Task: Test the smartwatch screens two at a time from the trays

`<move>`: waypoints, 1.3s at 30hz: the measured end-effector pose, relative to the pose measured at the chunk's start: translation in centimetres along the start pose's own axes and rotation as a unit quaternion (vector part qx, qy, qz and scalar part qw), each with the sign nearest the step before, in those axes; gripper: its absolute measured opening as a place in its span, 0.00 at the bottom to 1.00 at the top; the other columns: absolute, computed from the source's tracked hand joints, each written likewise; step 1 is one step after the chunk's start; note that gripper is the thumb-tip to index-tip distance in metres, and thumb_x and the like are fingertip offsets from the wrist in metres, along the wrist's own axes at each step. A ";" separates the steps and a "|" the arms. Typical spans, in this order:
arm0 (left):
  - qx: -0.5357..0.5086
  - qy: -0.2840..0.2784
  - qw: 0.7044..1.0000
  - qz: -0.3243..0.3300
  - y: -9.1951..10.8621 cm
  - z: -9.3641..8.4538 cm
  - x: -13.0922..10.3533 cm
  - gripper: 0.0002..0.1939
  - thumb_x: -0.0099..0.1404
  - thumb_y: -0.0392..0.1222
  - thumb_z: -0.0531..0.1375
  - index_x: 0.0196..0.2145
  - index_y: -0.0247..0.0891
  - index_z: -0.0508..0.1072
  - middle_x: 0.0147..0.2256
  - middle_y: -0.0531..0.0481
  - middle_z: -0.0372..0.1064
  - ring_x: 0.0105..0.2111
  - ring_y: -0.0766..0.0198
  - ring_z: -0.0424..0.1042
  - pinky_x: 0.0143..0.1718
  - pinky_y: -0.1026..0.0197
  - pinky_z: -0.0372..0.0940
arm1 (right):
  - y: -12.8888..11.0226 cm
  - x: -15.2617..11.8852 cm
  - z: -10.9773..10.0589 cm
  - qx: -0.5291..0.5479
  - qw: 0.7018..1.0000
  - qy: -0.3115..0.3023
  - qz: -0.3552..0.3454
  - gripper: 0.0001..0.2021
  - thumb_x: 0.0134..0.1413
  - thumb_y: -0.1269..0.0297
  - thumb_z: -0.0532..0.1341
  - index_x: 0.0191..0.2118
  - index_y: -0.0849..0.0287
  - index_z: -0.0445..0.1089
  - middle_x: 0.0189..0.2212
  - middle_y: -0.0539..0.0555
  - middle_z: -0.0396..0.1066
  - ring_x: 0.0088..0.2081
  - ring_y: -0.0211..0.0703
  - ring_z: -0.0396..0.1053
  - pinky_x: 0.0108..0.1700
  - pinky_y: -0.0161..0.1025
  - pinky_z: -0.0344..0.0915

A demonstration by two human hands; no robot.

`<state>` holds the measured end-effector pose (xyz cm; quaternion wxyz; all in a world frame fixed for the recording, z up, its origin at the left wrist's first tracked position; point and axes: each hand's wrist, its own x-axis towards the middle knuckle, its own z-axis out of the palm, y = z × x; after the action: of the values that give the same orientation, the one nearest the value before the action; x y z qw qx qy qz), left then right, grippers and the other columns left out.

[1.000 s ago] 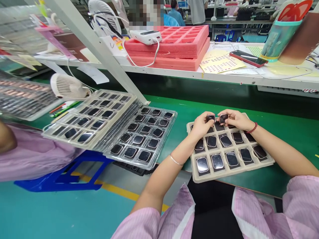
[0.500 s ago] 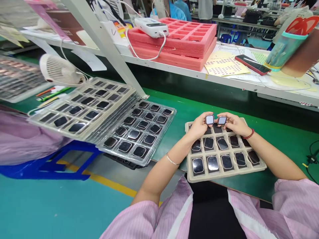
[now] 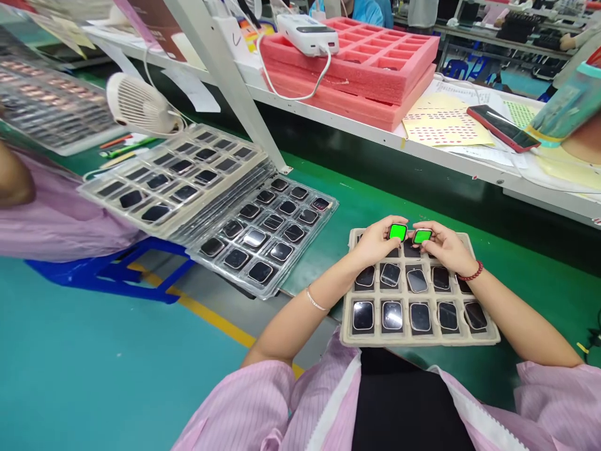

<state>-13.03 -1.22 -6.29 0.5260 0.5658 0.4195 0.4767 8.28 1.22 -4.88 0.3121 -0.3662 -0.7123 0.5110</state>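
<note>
on the far left is a co-worker's pink sleeve (image 3: 51, 213). next comes a white fan (image 3: 136, 103) on the bench, and a blue stool (image 3: 159, 275) on the floor below. then there is a cream tray (image 3: 196, 203) with small dark screens in it. just beside it, a clear tray (image 3: 299, 247) lies on a stack and has a dark screen in each pocket that shows.

further right is the left hand (image 3: 378, 243). it pinches the left watch (image 3: 397, 233) by its edges, with thumb and fingers. the watch has no strap and its screen glows bright green. both watches are held up over the back row of the beige tray (image 3: 417, 340), whose front rows hold dark screens. near the first one is the right watch (image 3: 422, 237), green too, and tipped back a bit. the right hand (image 3: 446, 247) pinches that one, with the thumb low on it. a red bead bracelet (image 3: 472, 272) is on that wrist. up on the shelf, to the right, lies a phone (image 3: 502, 128).

each watch looks light and stiff. the front is likely smooth glass, so it may slip, and a drop could crack or scratch it. the best place to hold it is the thin rim, on two sides, with fingers off the glass.
</note>
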 end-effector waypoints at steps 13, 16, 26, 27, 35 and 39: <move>-0.018 0.014 1.000 -0.022 0.8 0.1 -0.3 0.16 0.59 0.34 0.62 0.46 0.34 0.72 0.36 0.48 0.74 0.33 0.67 0.73 0.38 0.64 0.68 | 0.7 -0.1 0.0 0.015 1.000 0.000 0.001 0.16 0.59 0.65 0.61 0.52 0.55 0.71 0.46 0.58 0.77 0.40 0.47 0.77 0.42 0.46 0.77; -0.045 0.013 0.999 -0.027 1.1 0.2 -0.4 0.12 0.59 0.39 0.64 0.41 0.34 0.72 0.32 0.49 0.73 0.29 0.69 0.71 0.33 0.65 0.68 | 0.5 -0.1 0.0 0.014 1.000 -0.001 -0.004 0.14 0.60 0.64 0.60 0.51 0.55 0.72 0.45 0.57 0.78 0.39 0.48 0.77 0.42 0.47 0.77; -0.084 0.008 0.993 -0.085 2.2 -0.2 -0.9 0.14 0.66 0.50 0.59 0.39 0.35 0.73 0.30 0.48 0.75 0.23 0.71 0.70 0.23 0.68 0.61 | 0.2 -0.3 -0.3 -0.002 1.000 0.019 0.017 0.11 0.63 0.55 0.61 0.44 0.51 0.77 0.39 0.56 0.79 0.39 0.50 0.77 0.39 0.45 0.78; -0.083 0.006 0.993 -0.089 2.1 -0.2 -0.9 0.15 0.66 0.50 0.58 0.40 0.35 0.74 0.31 0.48 0.76 0.24 0.70 0.70 0.22 0.69 0.59 | 0.1 -0.3 -0.2 0.002 1.000 0.019 0.017 0.11 0.63 0.55 0.62 0.43 0.51 0.77 0.39 0.56 0.79 0.39 0.50 0.77 0.39 0.45 0.78; -0.071 -0.014 0.996 -0.057 1.7 -0.4 -0.6 0.16 0.63 0.40 0.61 0.49 0.34 0.73 0.41 0.44 0.76 0.30 0.69 0.73 0.25 0.69 0.63 | -0.7 0.1 0.4 0.039 0.999 0.031 0.023 0.11 0.57 0.58 0.67 0.45 0.53 0.75 0.40 0.56 0.79 0.39 0.48 0.77 0.41 0.45 0.78; -0.050 -0.013 0.997 -0.064 1.3 -0.5 -0.4 0.17 0.65 0.42 0.59 0.51 0.36 0.73 0.42 0.44 0.76 0.29 0.69 0.74 0.22 0.70 0.61 | -1.1 0.2 0.5 0.039 0.998 0.032 0.026 0.12 0.56 0.57 0.67 0.44 0.54 0.74 0.39 0.56 0.79 0.36 0.46 0.77 0.39 0.45 0.77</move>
<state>-13.62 -1.66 -5.05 0.5889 0.5169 0.4231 0.4549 7.52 0.87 -3.96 0.3352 -0.3880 -0.6717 0.5347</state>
